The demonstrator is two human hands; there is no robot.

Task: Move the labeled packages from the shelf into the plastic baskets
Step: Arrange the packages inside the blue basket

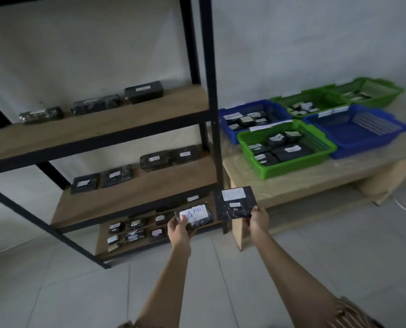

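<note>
My left hand (178, 229) grips a small black package with a white handwritten label (196, 216) in front of the shelf's lowest levels. My right hand (258, 221) pinches the lower corner of a larger flat black package with a white label (235, 202), held just right of the shelf's black post. More labeled black packages lie on the shelf boards, such as one on the upper board (143, 91) and one on the middle board (154, 160). Green and blue plastic baskets stand on the low table to the right; the nearest green basket (249, 140) holds several packages.
The black metal shelf post (212, 110) stands between the shelves and the low wooden table (315, 178). A blue basket (396, 136) at the right shows no packages inside. Further baskets, blue (225, 124) and green (396, 91), sit behind. Pale tiled floor lies below.
</note>
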